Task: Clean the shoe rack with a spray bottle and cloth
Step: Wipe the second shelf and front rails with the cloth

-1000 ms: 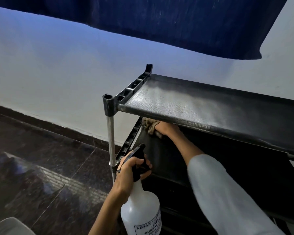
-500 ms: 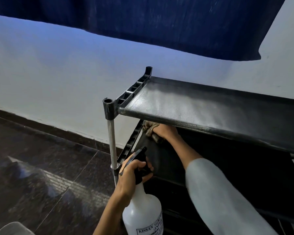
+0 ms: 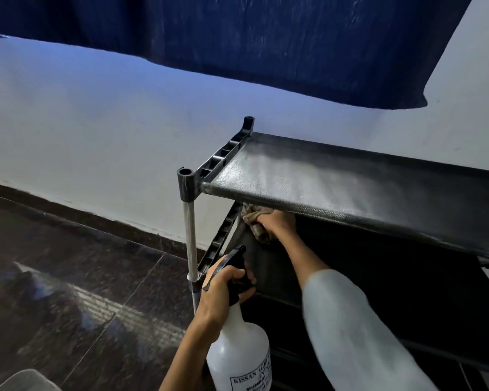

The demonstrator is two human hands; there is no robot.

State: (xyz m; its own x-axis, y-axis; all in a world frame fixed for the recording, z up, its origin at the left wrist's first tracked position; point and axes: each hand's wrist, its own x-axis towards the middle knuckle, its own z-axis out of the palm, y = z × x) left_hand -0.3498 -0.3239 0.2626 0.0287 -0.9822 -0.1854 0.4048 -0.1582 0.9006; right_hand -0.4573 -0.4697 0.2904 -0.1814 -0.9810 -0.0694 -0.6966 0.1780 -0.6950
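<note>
**Mia:** Since a moment ago, did the right hand (image 3: 277, 222) move?

**Sam:** A little. It slid the cloth (image 3: 256, 222) nearer the front, by the left end of the second shelf (image 3: 266, 266). The left hand (image 3: 222, 294) stayed low by the pole (image 3: 191, 238), and the whole view went down a bit.

**Mia:** What are the fingers doing?

**Sam:** The right fingers are curled round the bunched cloth, pressing it on the shelf under the top shelf (image 3: 350, 187). The left fingers wrap the neck of the spray bottle (image 3: 239, 354), near its black trigger.

**Mia:** How should the wiping go?

**Sam:** I think long, flat strokes from the corner out to the right, pushing down evenly. The shelf looks like stretchy fabric, so pressing too hard could make it sag. The hand must stay low so the knuckles miss the shelf above. The bottle should stay upright and away from the cloth.

**Mia:** How many things are there?

**Sam:** One shoe rack (image 3: 185, 182), one cloth, one bottle, two hands. I can count three shelves; lower down is too dark. One blue curtain (image 3: 266, 38) hangs above.
</note>
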